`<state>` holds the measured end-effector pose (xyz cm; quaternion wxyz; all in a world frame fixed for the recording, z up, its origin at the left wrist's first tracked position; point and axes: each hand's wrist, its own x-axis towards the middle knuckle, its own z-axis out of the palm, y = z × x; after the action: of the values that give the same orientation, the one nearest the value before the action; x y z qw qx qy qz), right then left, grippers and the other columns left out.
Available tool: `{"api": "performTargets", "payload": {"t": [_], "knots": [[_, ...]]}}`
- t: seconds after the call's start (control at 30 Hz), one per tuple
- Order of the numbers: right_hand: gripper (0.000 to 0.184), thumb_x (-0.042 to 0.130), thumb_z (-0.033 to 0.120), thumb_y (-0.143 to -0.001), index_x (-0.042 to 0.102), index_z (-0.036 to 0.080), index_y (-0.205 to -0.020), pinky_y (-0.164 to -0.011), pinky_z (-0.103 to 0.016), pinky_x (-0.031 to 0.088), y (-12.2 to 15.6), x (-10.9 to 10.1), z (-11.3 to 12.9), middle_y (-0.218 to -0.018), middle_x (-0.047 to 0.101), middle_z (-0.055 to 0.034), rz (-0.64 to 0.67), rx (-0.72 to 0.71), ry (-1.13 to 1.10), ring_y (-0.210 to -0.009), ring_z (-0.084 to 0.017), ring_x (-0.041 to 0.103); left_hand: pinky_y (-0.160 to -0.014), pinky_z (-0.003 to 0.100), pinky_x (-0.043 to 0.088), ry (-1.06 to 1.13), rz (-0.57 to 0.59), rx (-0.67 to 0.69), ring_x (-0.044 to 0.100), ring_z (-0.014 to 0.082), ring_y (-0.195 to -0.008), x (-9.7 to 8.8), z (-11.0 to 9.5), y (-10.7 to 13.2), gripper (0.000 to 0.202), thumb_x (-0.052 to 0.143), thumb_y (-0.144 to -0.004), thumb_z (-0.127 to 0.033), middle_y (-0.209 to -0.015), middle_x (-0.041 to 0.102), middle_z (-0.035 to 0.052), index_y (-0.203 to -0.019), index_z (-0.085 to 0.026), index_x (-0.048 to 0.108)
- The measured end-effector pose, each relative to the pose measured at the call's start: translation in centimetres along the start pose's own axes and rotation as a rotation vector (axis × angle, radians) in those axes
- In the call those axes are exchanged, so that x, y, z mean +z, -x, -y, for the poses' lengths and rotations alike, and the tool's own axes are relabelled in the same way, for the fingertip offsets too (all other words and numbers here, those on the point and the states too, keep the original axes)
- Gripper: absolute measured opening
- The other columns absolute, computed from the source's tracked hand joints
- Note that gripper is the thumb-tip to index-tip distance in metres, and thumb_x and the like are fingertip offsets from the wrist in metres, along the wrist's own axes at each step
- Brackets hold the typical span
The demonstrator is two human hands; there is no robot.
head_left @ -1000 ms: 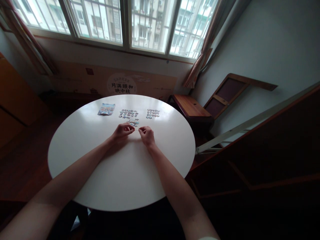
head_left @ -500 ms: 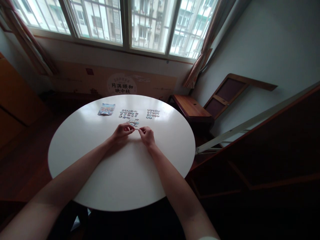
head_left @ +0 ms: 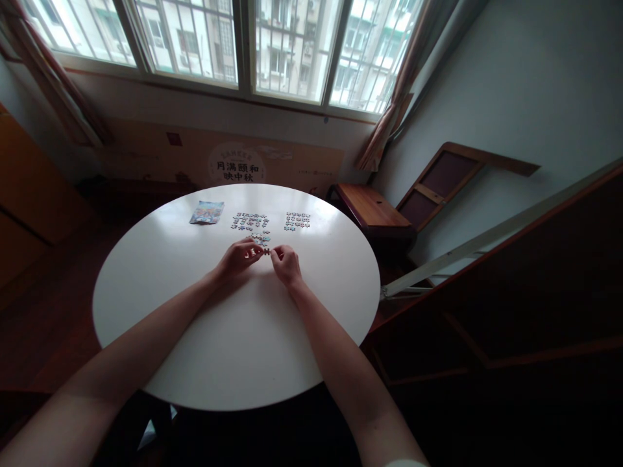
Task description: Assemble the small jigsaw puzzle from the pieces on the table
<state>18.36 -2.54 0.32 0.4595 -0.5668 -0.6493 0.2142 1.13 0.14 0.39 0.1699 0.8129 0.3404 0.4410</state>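
A small dark jigsaw puzzle piece [head_left: 267, 251] is held up between my two hands over the white table. The fingertips of my left hand [head_left: 242, 253] are pinched on its left side. From the right, my right hand [head_left: 286, 263] pinches at its other edge with thumb and finger. Just beyond my fingers lies a loose heap of puzzle pieces [head_left: 261, 238], partly hidden by my left hand. Farther back, more pieces are spread in rows as a left group [head_left: 250, 221] and a right group [head_left: 297, 221].
A colourful picture sheet [head_left: 207, 213] lies left of the pieces on the round white table [head_left: 233, 350]. Beyond the table's right edge stands a wooden stool [head_left: 372, 206]. A brown wooden panel [head_left: 511, 311] slants along the right side.
The puzzle piece between my fingertips has turned, and its knobbed outline shows more now. My right hand has shifted very slightly to the right; the laid-out pieces stay put.
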Motion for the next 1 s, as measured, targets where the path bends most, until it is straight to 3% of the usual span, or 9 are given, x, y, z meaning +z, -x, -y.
{"api": "performTargets", "payload": {"t": [0.17,0.57,0.77,1.0], "knots": [[0.016,0.052,0.026,-0.083,0.063,0.017,-0.076,-0.069,-0.025,0.046,-0.07,-0.01,-0.01,-0.076,0.063,-0.0028,-0.008,0.002,-0.008,-0.068,-0.014,0.057,-0.059,0.022,0.048,-0.091,0.022,0.049,0.057,0.0102,-0.062,-0.17,-0.28,0.22,0.02,0.057,-0.087,-0.034,-0.083,0.062,0.0045,-0.087,-0.018,0.07],[0.014,0.054,0.026,-0.082,0.063,0.017,-0.077,-0.069,-0.025,0.046,-0.01,-0.01,-0.04,-0.076,0.063,-0.003,-0.006,-0.005,0.008,-0.068,-0.013,0.057,-0.06,0.022,0.046,-0.081,0.022,0.029,0.058,0.0111,-0.064,-0.18,0.0,0.21,0.024,0.055,-0.089,-0.037,-0.083,0.062,0.0041,-0.088,-0.02,0.071],[0.012,0.056,0.021,-0.082,0.064,0.017,-0.089,-0.068,-0.024,0.048,0.08,-0.08,0.15,-0.083,0.062,-0.0025,0.014,-0.028,-0.035,-0.064,-0.011,0.057,-0.058,0.021,0.045,-0.142,0.013,0.011,0.056,0.0101,-0.061,-0.07,0.27,0.25,0.025,0.053,-0.09,-0.036,-0.081,0.061,0.0037,-0.085,-0.019,0.07],[0.01,0.058,0.021,-0.083,0.067,0.017,-0.084,-0.07,-0.024,0.048,0.24,-0.25,0.41,-0.085,0.061,-0.0022,0.037,-0.054,0.05,-0.065,-0.01,0.056,-0.058,0.021,0.044,-0.182,0.006,-0.016,0.055,0.0096,-0.061,0.03,0.45,0.29,0.022,0.054,-0.089,-0.033,-0.081,0.061,0.003,-0.084,-0.018,0.07]]}}
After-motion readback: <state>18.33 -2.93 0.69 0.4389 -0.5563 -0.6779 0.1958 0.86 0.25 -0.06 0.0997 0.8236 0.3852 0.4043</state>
